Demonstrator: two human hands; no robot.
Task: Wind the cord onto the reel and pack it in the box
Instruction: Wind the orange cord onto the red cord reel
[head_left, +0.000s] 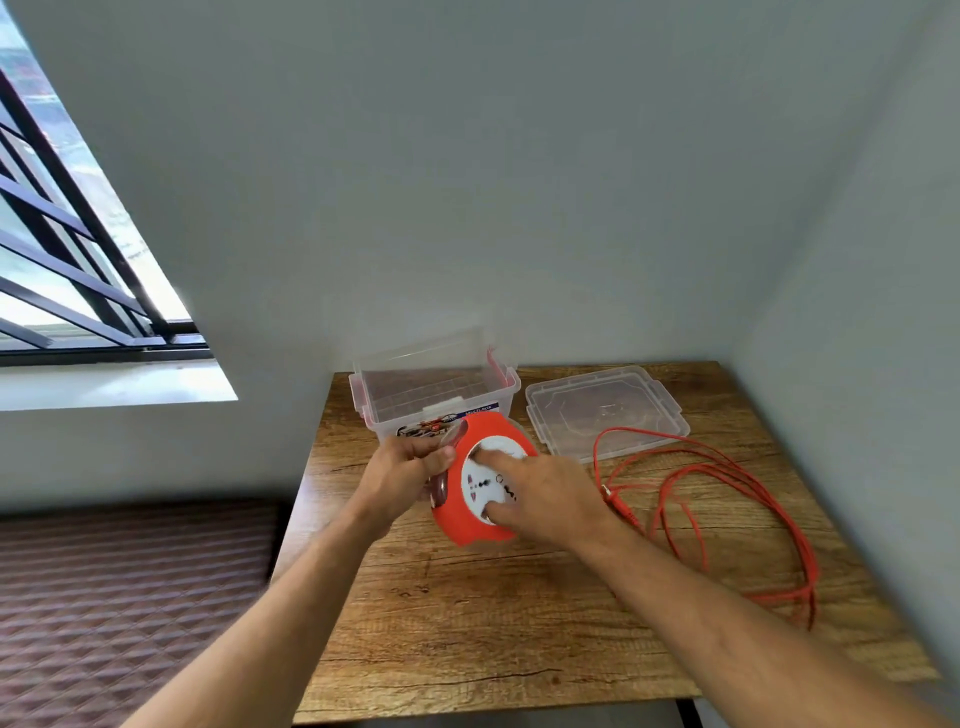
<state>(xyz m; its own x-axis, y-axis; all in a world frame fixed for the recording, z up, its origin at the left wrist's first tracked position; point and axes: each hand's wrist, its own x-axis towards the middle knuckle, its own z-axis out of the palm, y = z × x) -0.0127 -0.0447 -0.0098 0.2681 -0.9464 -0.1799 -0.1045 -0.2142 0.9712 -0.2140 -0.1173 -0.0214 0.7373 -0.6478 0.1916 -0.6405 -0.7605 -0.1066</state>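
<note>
Main risk: the cord (727, 499) lies in loose overlapping loops along the right side of the table (467, 623), almost all of it off the reel (470, 488). Cranking fast likely drags loops together into a knot, or pulls a loop off the right edge. The plug end sits just beside the right wrist and could whip or snag as slack comes in. The reel is held above the table near the middle, tilted, gripped only at its left rim; a slip there would probably drop it.

Left hand (402, 467): arm comes in from bottom left, fingers curled round the reel's left rim, holding it up. Right hand (545, 499): arm comes from bottom right, palm over the reel's white socket face, fingers spread and pressing on it, thumb low, index high. Can't tell if they hook a winding knob.

Box (431, 395) stands open at the back left corner, just behind the reel. Lid (602, 410) lies flat beside it toward the back right, the cord's far loop crossing its front edge.
</note>
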